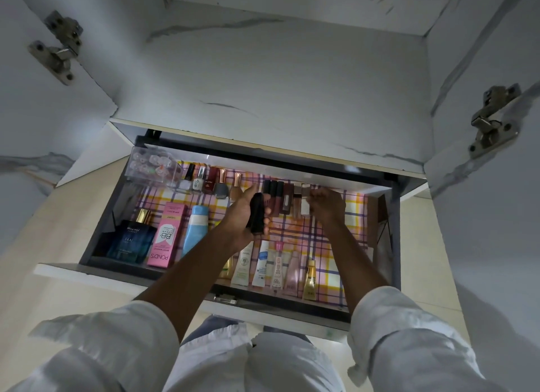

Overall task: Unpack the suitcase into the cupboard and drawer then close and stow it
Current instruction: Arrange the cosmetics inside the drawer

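The drawer (pixel 96 237) stands pulled out below the cupboard, lined with checked paper and filled with cosmetics. My left hand (pixel 244 216) grips a black tube (pixel 257 213) above the drawer's middle. My right hand (pixel 325 204) pinches a small pale bottle (pixel 305 203) at the end of the row of lip glosses (pixel 276 197) along the back. The suitcase is out of view.
Nail polish bottles (pixel 201 181) and a clear plastic box (pixel 152 165) sit at the back left. A blue perfume bottle (pixel 130 239), a pink Pond's box (pixel 166 234) and a blue bottle (pixel 195 228) lie front left. Several tubes (pixel 263 266) line the front. Open cupboard doors with hinges (pixel 491 123) flank both sides.
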